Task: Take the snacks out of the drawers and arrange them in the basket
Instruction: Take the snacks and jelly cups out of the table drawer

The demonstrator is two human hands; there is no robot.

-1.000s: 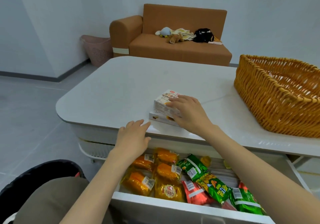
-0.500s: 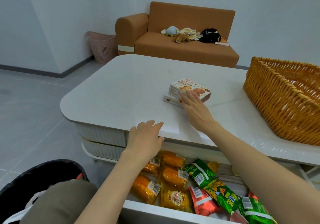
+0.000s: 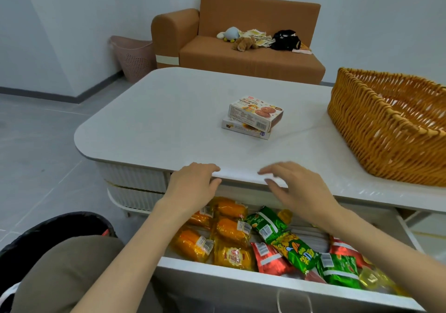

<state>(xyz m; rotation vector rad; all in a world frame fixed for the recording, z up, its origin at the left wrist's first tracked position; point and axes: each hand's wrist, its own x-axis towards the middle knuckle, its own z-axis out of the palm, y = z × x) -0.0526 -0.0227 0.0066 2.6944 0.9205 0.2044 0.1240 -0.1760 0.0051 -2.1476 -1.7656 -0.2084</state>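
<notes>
A flat white cardboard biscuit box, printed face up with 2 brown cookies pictured, lies on a thinner white snack box near the middle of the white rounded table. Both long axes run left to right, right ends slightly nearer; the upper box sits skewed and overhangs the lower one at the right.

In the open white drawer below the near table edge lie orange wrapped packets at the left, green crinkly bags slanting far-left to near-right, and a red packet between them.

The left hand and right hand hang over the drawer at the table's near edge, fingers loosely spread, holding nothing; the right is blurred.

A woven orange wicker basket stands on the table at the right, well apart from the boxes.
</notes>
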